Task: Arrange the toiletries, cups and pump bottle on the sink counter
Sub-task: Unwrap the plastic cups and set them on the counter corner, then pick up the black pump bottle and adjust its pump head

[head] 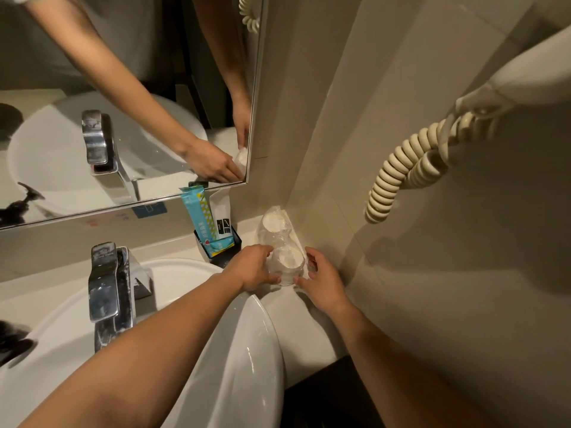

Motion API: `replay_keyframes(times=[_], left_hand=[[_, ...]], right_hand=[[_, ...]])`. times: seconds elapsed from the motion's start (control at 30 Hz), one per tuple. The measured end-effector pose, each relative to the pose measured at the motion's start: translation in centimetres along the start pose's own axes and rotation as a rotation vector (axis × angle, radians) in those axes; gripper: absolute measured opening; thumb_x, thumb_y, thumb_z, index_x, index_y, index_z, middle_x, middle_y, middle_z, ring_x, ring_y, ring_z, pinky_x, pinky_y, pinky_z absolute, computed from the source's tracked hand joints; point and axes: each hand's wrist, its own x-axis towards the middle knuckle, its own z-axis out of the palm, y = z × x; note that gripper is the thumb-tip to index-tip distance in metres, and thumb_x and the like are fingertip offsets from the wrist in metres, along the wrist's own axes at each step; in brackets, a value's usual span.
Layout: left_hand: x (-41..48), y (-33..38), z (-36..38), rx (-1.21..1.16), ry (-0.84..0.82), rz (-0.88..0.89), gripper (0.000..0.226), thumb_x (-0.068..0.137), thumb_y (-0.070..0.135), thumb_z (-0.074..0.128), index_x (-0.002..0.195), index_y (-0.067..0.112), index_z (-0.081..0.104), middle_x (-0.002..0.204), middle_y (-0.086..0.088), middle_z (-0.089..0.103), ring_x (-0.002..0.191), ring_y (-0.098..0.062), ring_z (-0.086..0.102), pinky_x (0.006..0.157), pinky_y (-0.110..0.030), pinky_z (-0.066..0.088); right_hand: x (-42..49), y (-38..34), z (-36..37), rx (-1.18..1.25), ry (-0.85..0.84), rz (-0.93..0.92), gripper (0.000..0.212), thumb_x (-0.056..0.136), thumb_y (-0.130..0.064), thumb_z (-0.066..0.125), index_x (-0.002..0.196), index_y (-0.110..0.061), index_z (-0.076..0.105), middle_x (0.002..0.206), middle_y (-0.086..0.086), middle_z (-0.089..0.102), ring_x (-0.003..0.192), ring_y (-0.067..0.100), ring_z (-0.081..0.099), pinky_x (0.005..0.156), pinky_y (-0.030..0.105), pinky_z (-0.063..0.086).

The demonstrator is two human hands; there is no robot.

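Note:
Two clear plastic-wrapped cups stand on the counter in the right corner by the wall. My left hand and my right hand hold the near cup from either side, fingers curled round its base. The far cup stands right behind it, touching or nearly so. A black holder with a blue toiletry packet and a white packet stands left of the cups. A dark pump bottle is partly visible at the left edge.
A white basin fills the lower middle, with a chrome tap behind it. A mirror hangs above the counter. A wall hairdryer with a coiled cream cord hangs on the right wall. A dark surface lies below the counter edge.

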Motion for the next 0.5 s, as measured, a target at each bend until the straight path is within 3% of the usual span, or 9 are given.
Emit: replay_keyframes(times=[0.13, 0.2, 0.33, 0.5], left_hand=[[-1.2, 0.2, 0.1, 0.030, 0.024, -0.007, 0.070, 0.072, 0.045, 0.087, 0.134, 0.025, 0.061, 0.131, -0.004, 0.068, 0.115, -0.025, 0.064, 0.093, -0.039, 0.053], [-2.2, 0.5, 0.2, 0.046, 0.045, -0.006, 0.068, 0.074, 0.042, 0.085, 0.135, 0.023, 0.060, 0.133, -0.006, 0.066, 0.118, -0.028, 0.062, 0.093, -0.038, 0.052], [-5.0, 1.0, 0.4, 0.146, 0.172, -0.016, 0.064, 0.084, 0.038, 0.075, 0.138, 0.012, 0.053, 0.135, -0.012, 0.058, 0.123, -0.031, 0.056, 0.102, -0.043, 0.048], [-9.0, 1.9, 0.5, 0.171, 0.299, 0.008, 0.057, 0.085, 0.033, 0.068, 0.134, 0.009, 0.052, 0.130, -0.011, 0.056, 0.119, -0.031, 0.054, 0.101, -0.040, 0.046]], right_hand=[[-1.6, -1.8, -1.1, -0.119, 0.007, -0.020, 0.067, 0.088, -0.002, 0.076, 0.146, -0.019, 0.047, 0.128, -0.007, 0.057, 0.115, 0.005, 0.051, 0.090, 0.015, 0.045], [-2.7, -2.6, -1.6, -0.186, 0.023, -0.041, 0.063, 0.089, -0.002, 0.073, 0.145, -0.014, 0.048, 0.120, -0.007, 0.054, 0.112, 0.004, 0.049, 0.085, 0.011, 0.045], [-5.1, -3.6, -1.7, -0.355, 0.067, -0.083, 0.063, 0.091, -0.005, 0.072, 0.148, -0.015, 0.047, 0.136, 0.002, 0.057, 0.127, 0.017, 0.054, 0.093, 0.016, 0.038], [-8.0, -3.5, -1.2, -0.590, 0.112, -0.208, 0.078, 0.088, -0.023, 0.075, 0.155, -0.023, 0.035, 0.159, -0.002, 0.040, 0.143, 0.018, 0.042, 0.115, 0.029, 0.038]])
